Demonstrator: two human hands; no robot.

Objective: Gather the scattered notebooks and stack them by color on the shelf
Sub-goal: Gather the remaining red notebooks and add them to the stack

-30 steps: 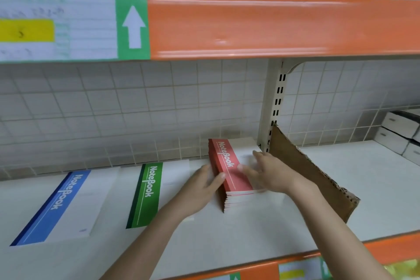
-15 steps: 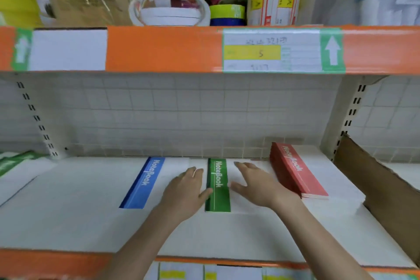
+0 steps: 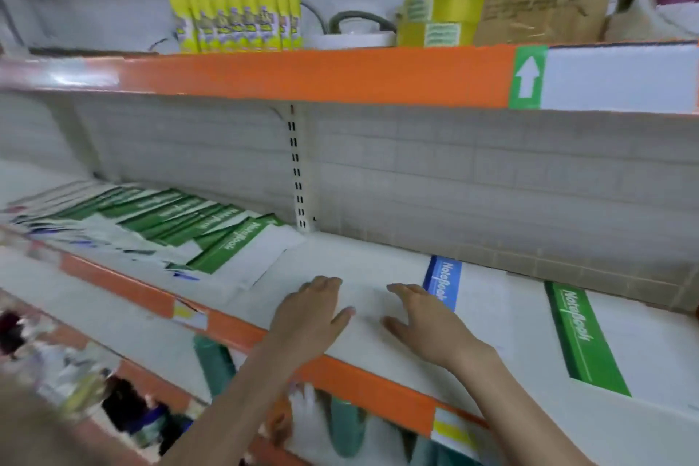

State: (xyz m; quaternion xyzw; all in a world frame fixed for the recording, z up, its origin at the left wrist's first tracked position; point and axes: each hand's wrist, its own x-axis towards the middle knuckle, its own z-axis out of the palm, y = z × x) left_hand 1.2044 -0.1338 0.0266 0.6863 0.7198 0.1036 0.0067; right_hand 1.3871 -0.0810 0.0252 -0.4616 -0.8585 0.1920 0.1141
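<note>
My left hand (image 3: 308, 318) and my right hand (image 3: 423, 322) hover palm down over a bare stretch of the white shelf (image 3: 363, 272), fingers spread and holding nothing. Just right of my right hand lies a blue-spined notebook (image 3: 469, 295), and farther right a green-spined notebook (image 3: 590, 344). To the left, several green-spined notebooks (image 3: 212, 227) lie fanned out and overlapping across the shelf, with a few blue-edged ones half buried under them at the far left.
The orange front rail (image 3: 359, 386) runs below my hands. An upper shelf (image 3: 340, 76) overhangs, carrying yellow packets (image 3: 234, 15), tape rolls and a cardboard box. A slotted upright (image 3: 297, 170) stands at the back. Goods on the lower shelf are blurred.
The view has swung left along the shelf. My hands left the red stack, passed the green notebook, and are now left of the blue one. The scattered pile has come into view.
</note>
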